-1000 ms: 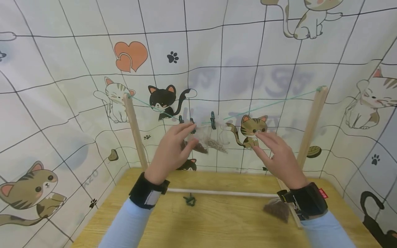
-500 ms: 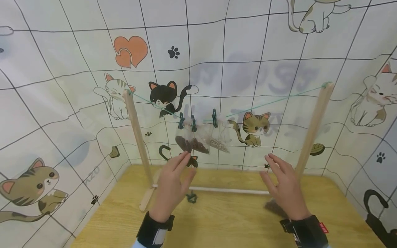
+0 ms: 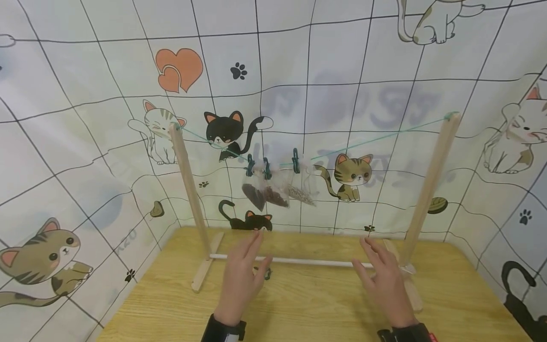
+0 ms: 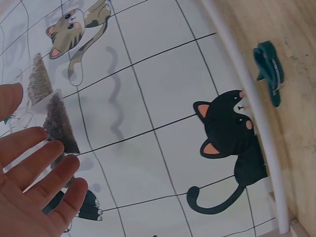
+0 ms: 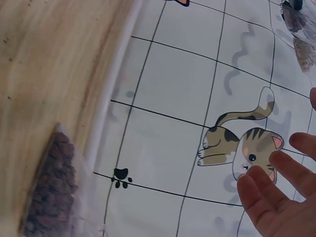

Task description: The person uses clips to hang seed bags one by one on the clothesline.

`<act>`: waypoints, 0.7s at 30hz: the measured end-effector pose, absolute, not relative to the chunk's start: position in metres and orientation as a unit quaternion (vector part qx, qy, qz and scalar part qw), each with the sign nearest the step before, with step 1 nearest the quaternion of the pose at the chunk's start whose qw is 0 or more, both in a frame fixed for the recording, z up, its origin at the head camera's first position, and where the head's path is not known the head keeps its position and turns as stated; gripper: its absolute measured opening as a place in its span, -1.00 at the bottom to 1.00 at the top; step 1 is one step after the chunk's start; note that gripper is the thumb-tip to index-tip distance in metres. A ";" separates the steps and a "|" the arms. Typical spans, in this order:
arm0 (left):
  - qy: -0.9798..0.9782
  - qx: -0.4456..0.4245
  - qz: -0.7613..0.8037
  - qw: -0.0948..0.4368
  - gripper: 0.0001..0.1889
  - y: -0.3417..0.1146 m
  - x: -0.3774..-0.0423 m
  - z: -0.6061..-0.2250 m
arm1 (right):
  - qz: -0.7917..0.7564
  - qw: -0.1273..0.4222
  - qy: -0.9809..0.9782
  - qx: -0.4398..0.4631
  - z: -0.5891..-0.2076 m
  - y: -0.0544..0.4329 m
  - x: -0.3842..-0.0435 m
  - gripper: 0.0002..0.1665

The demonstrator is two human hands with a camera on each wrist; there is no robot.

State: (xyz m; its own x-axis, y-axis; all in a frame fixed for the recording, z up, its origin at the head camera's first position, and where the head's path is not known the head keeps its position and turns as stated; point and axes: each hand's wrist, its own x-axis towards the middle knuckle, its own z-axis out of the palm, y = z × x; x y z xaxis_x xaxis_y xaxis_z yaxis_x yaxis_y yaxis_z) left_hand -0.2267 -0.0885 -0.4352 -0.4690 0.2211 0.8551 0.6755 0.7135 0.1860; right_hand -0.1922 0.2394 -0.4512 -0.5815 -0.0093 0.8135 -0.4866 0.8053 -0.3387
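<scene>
Three small clear bags hang from a green string [image 3: 380, 140] by dark green clips. Two bags, the left one [image 3: 254, 194] and the middle one [image 3: 275, 195], hold dark brown bits; the right bag [image 3: 300, 194] holds paler grains. My left hand [image 3: 241, 278] hovers over the table with fingers extended, holding nothing. Partly behind it lies a loose green clip [image 4: 269, 71]. My right hand [image 3: 382, 280], also holding nothing, is extended near the right post. A fourth bag with reddish-brown bits [image 5: 52, 187] lies on the table, mostly hidden by that hand in the head view.
Two wooden posts, left [image 3: 188, 190] and right [image 3: 431, 190], carry the string. A white rod [image 3: 316, 261] joins their feet low above the wooden table [image 3: 162, 304]. A cat-print sheet [image 3: 333, 52] surrounds the table; a black hooked object [image 3: 519, 289] is at right.
Both hands have come down and back from the hanging bags toward the table's front. The left hand no longer covers the left bag. The bags and clips stay on the string.
</scene>
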 end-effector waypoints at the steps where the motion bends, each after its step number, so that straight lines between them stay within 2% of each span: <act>1: -0.819 -0.273 -0.263 0.432 -0.41 -0.088 -0.227 -0.438 | 0.277 0.427 -0.849 0.144 -0.454 0.239 -0.192 -0.28; 5: -0.830 -0.262 -0.269 0.412 -0.43 -0.088 -0.229 -0.445 | 0.294 0.399 -0.858 0.137 -0.463 0.235 -0.189 -0.29; 13: -0.844 -0.256 -0.255 0.397 -0.49 -0.083 -0.233 -0.457 | 0.276 0.410 -0.859 0.132 -0.475 0.232 -0.192 -0.29; 21: -0.858 -0.272 -0.252 0.356 -0.53 -0.067 -0.231 -0.464 | 0.268 0.374 -0.882 0.101 -0.481 0.234 -0.195 -0.41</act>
